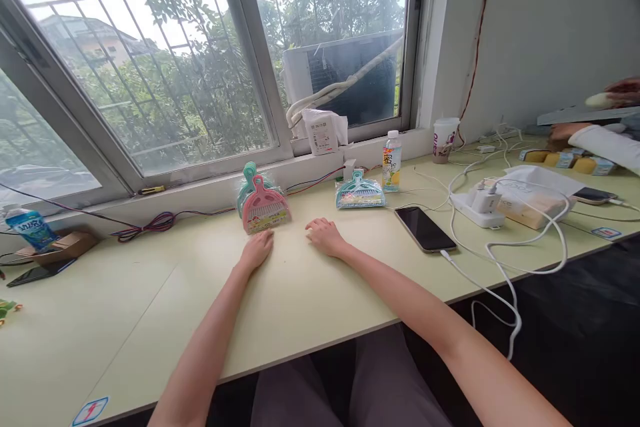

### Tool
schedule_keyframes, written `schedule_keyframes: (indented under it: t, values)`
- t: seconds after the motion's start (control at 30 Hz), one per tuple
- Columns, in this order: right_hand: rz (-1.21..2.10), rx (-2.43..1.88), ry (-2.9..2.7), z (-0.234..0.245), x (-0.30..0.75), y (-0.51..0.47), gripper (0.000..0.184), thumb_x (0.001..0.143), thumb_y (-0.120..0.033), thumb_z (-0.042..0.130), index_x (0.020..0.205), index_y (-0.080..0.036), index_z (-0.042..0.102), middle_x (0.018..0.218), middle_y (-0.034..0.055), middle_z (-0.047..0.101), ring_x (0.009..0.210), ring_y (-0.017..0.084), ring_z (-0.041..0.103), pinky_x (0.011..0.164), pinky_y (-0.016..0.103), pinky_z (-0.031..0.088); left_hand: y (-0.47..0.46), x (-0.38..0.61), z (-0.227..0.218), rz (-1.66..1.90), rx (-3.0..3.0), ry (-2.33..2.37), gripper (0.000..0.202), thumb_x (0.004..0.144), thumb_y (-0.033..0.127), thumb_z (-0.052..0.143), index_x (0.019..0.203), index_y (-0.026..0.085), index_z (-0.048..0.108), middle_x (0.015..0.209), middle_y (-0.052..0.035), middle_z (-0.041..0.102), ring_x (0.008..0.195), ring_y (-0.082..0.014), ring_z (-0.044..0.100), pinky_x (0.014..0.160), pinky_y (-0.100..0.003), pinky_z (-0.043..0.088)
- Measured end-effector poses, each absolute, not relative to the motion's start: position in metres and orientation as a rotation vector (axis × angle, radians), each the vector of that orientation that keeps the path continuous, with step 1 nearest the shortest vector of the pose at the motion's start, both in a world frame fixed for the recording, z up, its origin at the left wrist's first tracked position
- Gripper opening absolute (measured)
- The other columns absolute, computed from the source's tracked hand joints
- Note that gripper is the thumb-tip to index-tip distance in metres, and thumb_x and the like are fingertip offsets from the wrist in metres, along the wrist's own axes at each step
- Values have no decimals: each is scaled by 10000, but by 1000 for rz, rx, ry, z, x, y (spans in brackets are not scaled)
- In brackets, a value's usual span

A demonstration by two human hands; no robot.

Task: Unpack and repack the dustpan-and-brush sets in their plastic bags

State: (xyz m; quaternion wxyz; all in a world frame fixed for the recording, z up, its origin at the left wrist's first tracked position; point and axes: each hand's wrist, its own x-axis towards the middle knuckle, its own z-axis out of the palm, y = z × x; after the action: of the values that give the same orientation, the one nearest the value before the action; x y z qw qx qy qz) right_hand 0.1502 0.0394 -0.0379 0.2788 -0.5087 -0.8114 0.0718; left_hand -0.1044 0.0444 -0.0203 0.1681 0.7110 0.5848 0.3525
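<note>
My left hand [257, 251] rests on the table just in front of a pink mini dustpan-and-brush set [265, 208] in clear wrapping. Its fingertips are close to the lower edge of the set, and I cannot tell whether they touch it. Behind the pink set leans a green one [246, 181], partly hidden. To the right, my right hand [325, 236] lies palm down on the bare tabletop, fingers apart and slightly bent, holding nothing. Beyond it stands another wrapped dustpan-and-brush set [360, 192], teal with a blue lower edge.
Right of the sets are a drink bottle [392, 163], a phone [425, 229] on a cable, a power strip [477, 207], a tissue pack [533, 203] and a cup [445, 140]. Bundled wires [150, 225] and a cardboard box [67, 243] lie left. Another person's sleeve [613, 147] shows far right.
</note>
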Motion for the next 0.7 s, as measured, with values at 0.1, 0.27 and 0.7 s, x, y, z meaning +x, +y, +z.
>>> schedule_keyframes:
  t: [0.1,0.27,0.7]
  values:
    - [341,-1549,-1954,-38,153,44,384,966,-415,402,1249,-209,558,1286,115,596,1225,249,476,985,395,339,2,-100,-14,881,2110,1535,279,731,321,648,1003,281,697,1266,-51,634,1256,-286,506,1119,-391,296]
    - [532,-1607,-1817,-32,154,42,655,879,-460,550,1424,-145,366,1304,137,598,1266,279,472,1026,401,309,-62,-90,-10,686,2259,1295,362,806,355,604,1163,342,661,1330,-19,591,1290,-263,480,1104,-387,321]
    - [869,-1421,-1369,-33,159,42,482,767,-127,582,1244,-192,600,1094,79,714,1040,203,650,876,287,488,17,-82,-10,1254,1182,1745,364,734,273,659,1067,175,548,1050,-119,634,1036,-252,607,855,-348,476]
